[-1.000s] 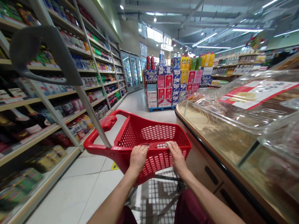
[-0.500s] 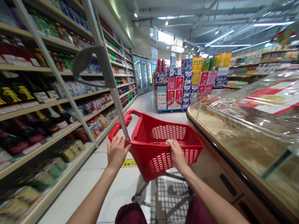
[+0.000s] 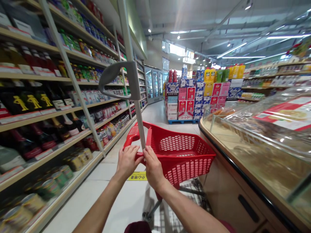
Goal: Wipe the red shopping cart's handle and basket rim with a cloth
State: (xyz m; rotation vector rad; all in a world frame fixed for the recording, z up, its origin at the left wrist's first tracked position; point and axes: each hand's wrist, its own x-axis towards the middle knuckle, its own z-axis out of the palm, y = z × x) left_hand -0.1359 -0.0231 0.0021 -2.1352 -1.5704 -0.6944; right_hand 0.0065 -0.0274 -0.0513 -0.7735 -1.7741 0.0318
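Observation:
A red plastic shopping cart (image 3: 189, 170) with a perforated basket stands in front of me, slightly turned. My left hand (image 3: 128, 161) is closed over its red handle (image 3: 131, 138) at the near end. Close beside it, my right hand (image 3: 153, 166) curls over the handle and rim by the foot of the metal pole (image 3: 141, 126). Half a second ago a crumpled white wipe showed under the right fingers; now those fingers hide it, and the basket rim shows none. A grey loop grip (image 3: 119, 81) is fixed to the pole, above both hands.
Shelves (image 3: 55, 113) of bottles and cans line the left side. On the right, a glass-sided display counter (image 3: 209, 129) with plastic-covered food runs close to the cart. Stacked drink cartons (image 3: 186, 100) stand ahead on a blue pallet. A yellow floor sticker (image 3: 137, 176) lies below the handle.
My right hand has moved left from the basket's side rim to the handle beside my left hand. The left hand stays at the handle. The view has shifted, so the cart appears further right.

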